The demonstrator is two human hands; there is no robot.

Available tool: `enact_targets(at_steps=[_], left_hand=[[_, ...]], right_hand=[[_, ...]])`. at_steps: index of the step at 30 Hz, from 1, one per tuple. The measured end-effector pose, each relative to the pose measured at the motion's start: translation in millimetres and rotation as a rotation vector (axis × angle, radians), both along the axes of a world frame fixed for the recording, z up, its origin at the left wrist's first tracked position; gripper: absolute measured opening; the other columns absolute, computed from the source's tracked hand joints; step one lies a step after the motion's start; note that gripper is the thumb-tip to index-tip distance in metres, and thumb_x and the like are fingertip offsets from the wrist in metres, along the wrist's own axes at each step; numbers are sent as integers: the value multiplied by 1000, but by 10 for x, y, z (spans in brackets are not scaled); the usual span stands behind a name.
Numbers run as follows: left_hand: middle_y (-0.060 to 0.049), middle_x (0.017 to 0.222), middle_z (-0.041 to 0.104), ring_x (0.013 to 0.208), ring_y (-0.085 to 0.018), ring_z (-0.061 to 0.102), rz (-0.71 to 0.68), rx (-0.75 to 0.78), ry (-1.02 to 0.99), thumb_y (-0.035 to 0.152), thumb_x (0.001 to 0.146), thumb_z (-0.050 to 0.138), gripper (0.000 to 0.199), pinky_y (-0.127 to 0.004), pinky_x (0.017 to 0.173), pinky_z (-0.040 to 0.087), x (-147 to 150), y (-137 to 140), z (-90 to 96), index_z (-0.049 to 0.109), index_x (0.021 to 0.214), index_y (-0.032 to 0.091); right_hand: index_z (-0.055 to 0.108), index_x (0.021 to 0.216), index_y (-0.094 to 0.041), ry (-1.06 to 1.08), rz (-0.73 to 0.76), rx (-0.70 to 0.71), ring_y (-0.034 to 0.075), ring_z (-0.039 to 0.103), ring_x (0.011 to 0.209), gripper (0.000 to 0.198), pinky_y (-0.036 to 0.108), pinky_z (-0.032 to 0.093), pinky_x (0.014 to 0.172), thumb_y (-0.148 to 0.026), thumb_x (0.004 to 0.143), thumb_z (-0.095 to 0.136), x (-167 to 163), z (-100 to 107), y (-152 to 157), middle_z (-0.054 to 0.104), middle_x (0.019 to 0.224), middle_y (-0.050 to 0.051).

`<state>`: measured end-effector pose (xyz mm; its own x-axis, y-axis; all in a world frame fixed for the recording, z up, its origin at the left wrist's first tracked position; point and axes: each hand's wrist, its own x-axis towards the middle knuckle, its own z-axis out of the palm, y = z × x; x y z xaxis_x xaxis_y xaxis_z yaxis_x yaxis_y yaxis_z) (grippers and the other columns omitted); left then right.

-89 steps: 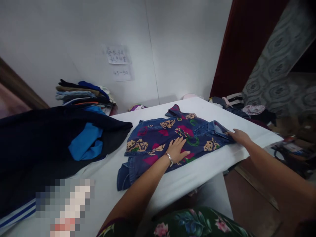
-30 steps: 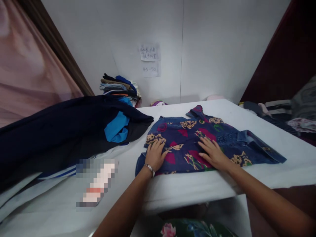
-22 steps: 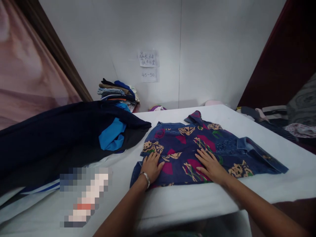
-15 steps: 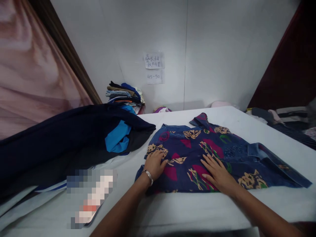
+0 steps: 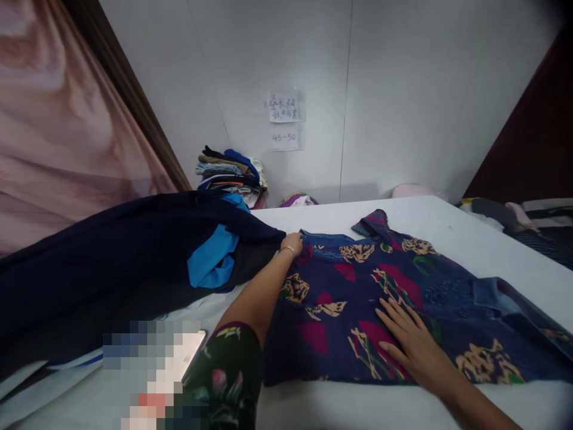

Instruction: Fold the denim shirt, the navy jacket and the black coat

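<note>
A dark blue denim jacket (image 5: 331, 334) with a maroon, tan and green print lies spread out on the white table. Reaching forward, my left hand (image 5: 292, 243) is at its far left corner, the fingers closed on the edge; a silver bracelet circles that wrist. Flat on the middle of the jacket rests my right hand (image 5: 408, 337), fingers stretched out and slightly apart. A cuff (image 5: 373, 222) sticks out at the far edge, and a folded denim flap (image 5: 487, 295) lies on the right side.
Dark navy clothing (image 5: 111, 251) with a bright blue part (image 5: 212, 257) is heaped on the left. Behind it rises a stack of folded clothes (image 5: 233, 173). More garments (image 5: 514, 224) lie at the right. The white table (image 5: 322, 221) reaches toward a wall with paper notes (image 5: 286, 107).
My left hand has moved forward from lying flat on the jacket's left side to its far left corner, closing there. The right hand stays flat on the cloth. The view has shifted slightly.
</note>
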<state>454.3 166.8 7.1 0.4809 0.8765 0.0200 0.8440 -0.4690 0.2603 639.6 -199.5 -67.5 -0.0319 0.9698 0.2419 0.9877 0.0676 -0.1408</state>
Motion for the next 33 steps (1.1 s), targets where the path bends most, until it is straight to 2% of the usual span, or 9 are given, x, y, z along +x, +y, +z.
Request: enact_targets(at_steps=[5,8,11,14,17,21,25,30,33], left_hand=[[-10,123,63,117,-26,53,24,-39,23,40,85,55,46,-37,96,40,257,269,-115,55,127,22],[-5,112,68,107,-21,59,-32,-94,21,36,82,59,59,-32,91,43,344,430,-145,43,138,23],[-2,101,71,98,-18,62,-125,-136,36,28,78,63,44,-26,86,44,373,611,-87,60,121,24],[-6,108,68,107,-24,58,-143,-103,43,30,79,62,26,-31,90,42,367,786,24,70,102,21],[-9,109,67,112,-27,54,-126,-69,24,37,81,59,26,-34,92,40,336,899,100,71,97,20],[-5,91,71,92,-20,61,-140,-134,-2,42,82,55,30,-25,80,45,258,956,117,72,84,17],[-4,92,72,87,-18,63,-90,-145,-53,50,84,49,40,-23,75,46,193,1030,90,70,92,17],[-12,95,71,102,-29,61,55,-167,-44,45,69,68,30,-31,82,46,194,1062,-85,68,74,15],[-12,97,71,104,-29,61,91,-215,-121,51,75,60,35,-33,83,46,206,1023,-149,68,78,17]], right_hand=[[19,148,-39,20,-5,-35,31,29,137,67,55,32,109,-50,89,48,5,20,-5,23,152,-2],[15,148,-41,28,-13,-58,31,30,137,70,56,32,109,-50,88,48,-2,61,-4,22,151,-4],[8,146,-46,44,-40,-82,29,29,136,75,56,35,108,-52,83,49,-17,98,9,21,148,-9],[5,144,-50,44,-65,-106,25,26,136,78,54,37,107,-56,80,49,-33,120,27,20,145,-14],[4,144,-49,13,-81,-140,21,23,136,77,50,37,108,-56,80,46,-47,139,31,17,144,-16],[4,143,-51,1,-116,-158,19,22,137,75,45,39,108,-59,80,44,-59,164,20,16,144,-18],[6,146,-48,31,-78,-193,24,21,139,72,52,33,111,-57,85,43,-55,190,16,14,149,-12],[12,149,-40,75,-31,-212,29,19,140,67,60,25,112,-52,90,42,-44,225,12,15,154,-2],[14,149,-39,112,-24,-216,29,19,141,67,60,23,112,-51,91,43,-51,234,9,16,154,-1]])
